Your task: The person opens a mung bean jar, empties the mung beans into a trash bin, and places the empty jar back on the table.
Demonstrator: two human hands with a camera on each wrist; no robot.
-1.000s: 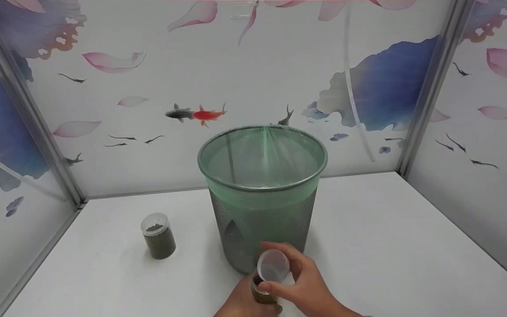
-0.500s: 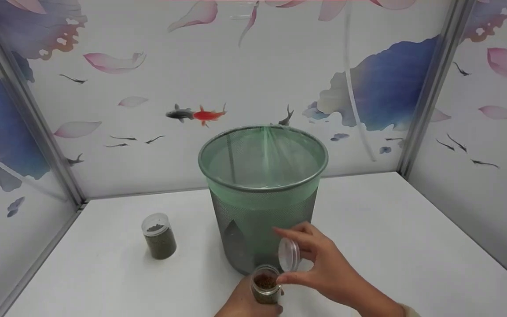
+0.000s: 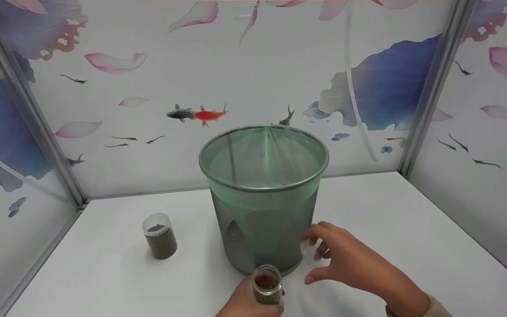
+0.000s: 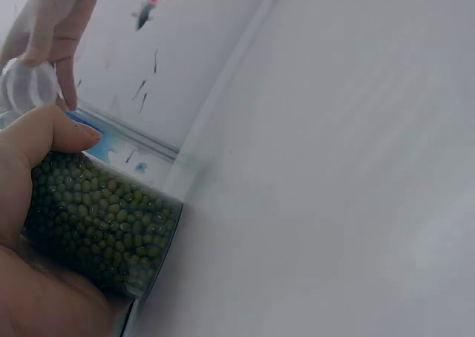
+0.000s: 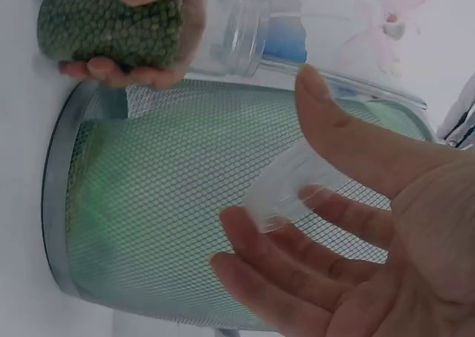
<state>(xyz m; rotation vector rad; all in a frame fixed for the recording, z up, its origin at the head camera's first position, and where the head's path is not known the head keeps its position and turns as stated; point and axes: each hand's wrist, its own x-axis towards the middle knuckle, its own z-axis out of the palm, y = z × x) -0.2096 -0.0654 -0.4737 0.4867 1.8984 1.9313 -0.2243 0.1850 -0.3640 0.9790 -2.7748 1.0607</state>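
Observation:
Near the front of the table my left hand [image 3: 247, 300] grips a clear jar [image 3: 267, 288], its mouth uncovered. Small green beans, which look like mung beans [image 4: 104, 222], fill its lower part in the left wrist view. To the right of the jar, my right hand [image 3: 350, 262] holds a clear jar lid [image 5: 289, 188] with curled fingers; the thumb stands apart from the lid in the right wrist view. In the head view the lid is faint and partly hidden by the fingers. The two hands are apart.
Behind the hands stands a mesh wastebasket [image 3: 260, 229] lined with a green bag [image 3: 280, 200]. A second jar [image 3: 161, 242] of dark green contents stands upright at the left on the white table [image 3: 95, 264]. Printed panels [image 3: 253, 79] enclose the back and sides.
My right hand has lifted the lid off the jar and carried it to the right, its thumb and fingers spreading. The left hand and jar have stayed almost in place.

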